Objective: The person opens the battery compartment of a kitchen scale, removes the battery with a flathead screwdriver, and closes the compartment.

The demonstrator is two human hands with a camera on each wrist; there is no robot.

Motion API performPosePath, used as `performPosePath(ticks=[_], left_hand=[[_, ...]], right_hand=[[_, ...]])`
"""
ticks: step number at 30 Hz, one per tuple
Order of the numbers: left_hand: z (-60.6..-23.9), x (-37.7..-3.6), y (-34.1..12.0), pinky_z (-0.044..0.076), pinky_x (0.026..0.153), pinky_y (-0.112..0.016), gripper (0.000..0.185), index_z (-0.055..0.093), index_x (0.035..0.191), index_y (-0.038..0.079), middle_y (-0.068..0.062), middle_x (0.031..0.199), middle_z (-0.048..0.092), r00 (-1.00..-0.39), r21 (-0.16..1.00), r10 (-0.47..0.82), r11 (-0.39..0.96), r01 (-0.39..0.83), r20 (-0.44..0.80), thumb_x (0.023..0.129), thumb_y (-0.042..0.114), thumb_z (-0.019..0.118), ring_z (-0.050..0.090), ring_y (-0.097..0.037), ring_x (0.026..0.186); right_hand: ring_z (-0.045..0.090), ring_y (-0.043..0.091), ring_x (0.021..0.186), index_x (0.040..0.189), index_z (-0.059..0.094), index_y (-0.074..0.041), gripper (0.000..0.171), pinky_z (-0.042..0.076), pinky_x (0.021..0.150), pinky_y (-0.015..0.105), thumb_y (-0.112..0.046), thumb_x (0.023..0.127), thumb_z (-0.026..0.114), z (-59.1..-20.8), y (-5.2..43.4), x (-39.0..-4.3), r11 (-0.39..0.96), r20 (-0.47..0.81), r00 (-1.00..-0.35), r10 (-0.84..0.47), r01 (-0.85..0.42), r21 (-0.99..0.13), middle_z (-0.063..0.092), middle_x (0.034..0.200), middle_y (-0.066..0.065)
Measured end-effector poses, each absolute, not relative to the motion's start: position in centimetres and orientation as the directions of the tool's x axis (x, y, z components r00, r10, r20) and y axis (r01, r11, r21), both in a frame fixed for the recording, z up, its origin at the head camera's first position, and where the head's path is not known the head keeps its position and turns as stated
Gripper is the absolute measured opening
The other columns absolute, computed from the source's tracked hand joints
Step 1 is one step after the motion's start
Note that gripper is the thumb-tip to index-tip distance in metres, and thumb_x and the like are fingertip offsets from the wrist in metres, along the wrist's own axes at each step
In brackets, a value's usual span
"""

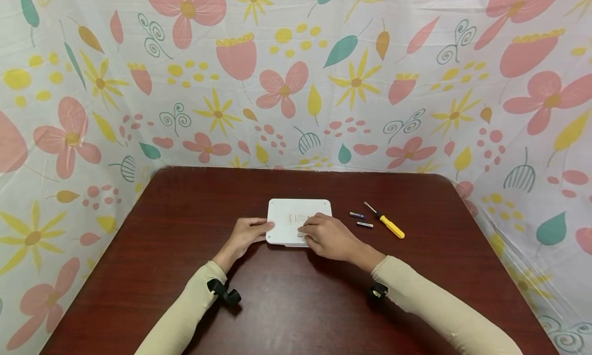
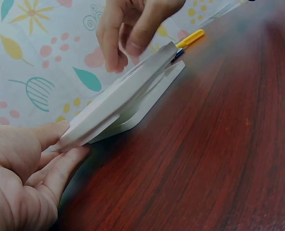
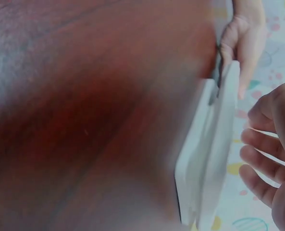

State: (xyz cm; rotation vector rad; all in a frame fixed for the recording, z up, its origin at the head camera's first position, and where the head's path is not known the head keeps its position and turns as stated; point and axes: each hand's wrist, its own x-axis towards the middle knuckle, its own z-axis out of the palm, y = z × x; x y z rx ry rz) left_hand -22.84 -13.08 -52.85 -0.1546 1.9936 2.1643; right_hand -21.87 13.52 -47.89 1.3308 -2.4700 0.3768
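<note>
A flat white rectangular device (image 1: 282, 211) with rounded corners and a printed label lies with its labelled face up; its exact kind cannot be told. From the side it shows two white layers with a gap between them. My left hand (image 1: 248, 235) pinches its left edge, thumb on top and fingers beneath, as the device (image 2: 99, 108) in the left wrist view shows. Over the right part of that face is my right hand (image 1: 330, 237), fingers loosely bent. In the left wrist view this right hand (image 2: 137, 24) hovers just off the surface, with nothing visible in its fingers.
Right of the device, two small batteries (image 1: 357, 215) lie on the dark reddish-brown table (image 1: 194, 201). Beside them is a screwdriver (image 1: 392, 226) with a yellow handle. A flower-patterned curtain (image 1: 287, 47) surrounds the table's back and sides.
</note>
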Motion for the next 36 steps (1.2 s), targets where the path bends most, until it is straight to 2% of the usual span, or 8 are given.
performPosePath(ticks=[10,14,17,20,23,27,31,36], left_hand=[[-52.8,-22.8,-13.1,0.065,0.080,-0.035,0.035,0.067,0.120,-0.015,-0.026,0.111,0.072,-0.975,0.974,0.070,-0.067,-0.215,-0.210,0.092,0.003,0.076,0.073,-0.020,0.087],[-52.8,-22.8,-13.1,0.065,0.080,-0.035,0.034,0.067,0.120,-0.015,-0.026,0.111,0.072,-0.974,0.973,0.073,-0.074,-0.218,-0.212,0.092,0.002,0.075,0.073,-0.020,0.087],[-52.7,-22.8,-13.1,0.065,0.081,-0.035,0.034,0.067,0.120,-0.016,-0.026,0.111,0.072,-0.975,0.974,0.076,-0.071,-0.215,-0.210,0.092,0.003,0.075,0.073,-0.020,0.088],[-52.6,-22.7,-13.1,0.064,0.081,-0.035,0.034,0.067,0.120,-0.015,-0.026,0.111,0.072,-0.975,0.975,0.077,-0.066,-0.214,-0.209,0.092,0.003,0.075,0.073,-0.020,0.087],[-52.6,-22.7,-13.0,0.064,0.081,-0.035,0.034,0.066,0.120,-0.016,-0.026,0.111,0.072,-0.976,0.976,0.077,-0.063,-0.211,-0.206,0.093,0.002,0.075,0.073,-0.020,0.087],[-52.5,-22.7,-13.0,0.064,0.081,-0.035,0.034,0.066,0.120,-0.016,-0.026,0.110,0.072,-0.974,0.974,0.081,-0.067,-0.216,-0.210,0.092,0.002,0.075,0.073,-0.019,0.087],[-52.6,-22.8,-13.0,0.064,0.081,-0.035,0.036,0.066,0.120,-0.016,-0.026,0.110,0.072,-0.975,0.975,0.081,-0.060,-0.214,-0.209,0.092,0.003,0.075,0.073,-0.019,0.087],[-52.5,-22.7,-13.0,0.064,0.082,-0.035,0.037,0.066,0.121,-0.016,-0.026,0.111,0.072,-0.975,0.976,0.087,-0.055,-0.211,-0.206,0.092,0.004,0.076,0.073,-0.020,0.088]], right_hand=[[0.068,0.018,0.106,0.119,0.077,-0.010,0.029,0.060,0.089,0.040,-0.024,0.095,0.073,-45.9,15.8,-22.8,0.634,0.340,-0.690,-0.639,-0.723,-0.276,0.074,0.114,0.003],[0.064,0.014,0.081,0.121,0.076,-0.007,0.033,0.056,0.068,0.034,-0.029,0.096,0.073,-45.7,16.7,-23.1,0.666,0.343,-0.760,-0.553,-0.650,-0.367,0.073,0.101,0.003],[0.059,0.013,0.071,0.121,0.075,-0.005,0.037,0.050,0.059,0.030,-0.031,0.096,0.074,-45.8,17.5,-23.5,0.702,0.321,-0.831,-0.455,-0.556,-0.444,0.072,0.094,0.003],[0.067,0.017,0.082,0.122,0.075,-0.006,0.040,0.056,0.063,0.030,-0.037,0.096,0.073,-46.0,18.2,-23.8,0.742,0.248,-0.908,-0.338,-0.420,-0.523,0.076,0.103,0.006],[0.070,0.020,0.090,0.123,0.075,-0.008,0.042,0.058,0.066,0.032,-0.041,0.097,0.071,-46.1,18.9,-24.0,0.766,0.145,-0.959,-0.243,-0.281,-0.578,0.076,0.112,0.008],[0.069,0.021,0.080,0.121,0.075,-0.008,0.041,0.056,0.062,0.031,-0.041,0.097,0.070,-46.6,19.6,-24.2,0.755,0.018,-0.982,-0.188,-0.157,-0.637,0.077,0.100,0.009],[0.069,0.022,0.072,0.115,0.077,-0.007,0.039,0.059,0.059,0.031,-0.041,0.098,0.070,-47.0,19.8,-24.3,0.720,-0.095,-0.978,-0.186,-0.070,-0.690,0.076,0.086,0.008],[0.069,0.020,0.072,0.113,0.077,-0.005,0.039,0.061,0.062,0.031,-0.040,0.098,0.069,-47.4,19.6,-24.2,0.716,-0.197,-0.965,-0.174,0.013,-0.698,0.075,0.082,0.005]])
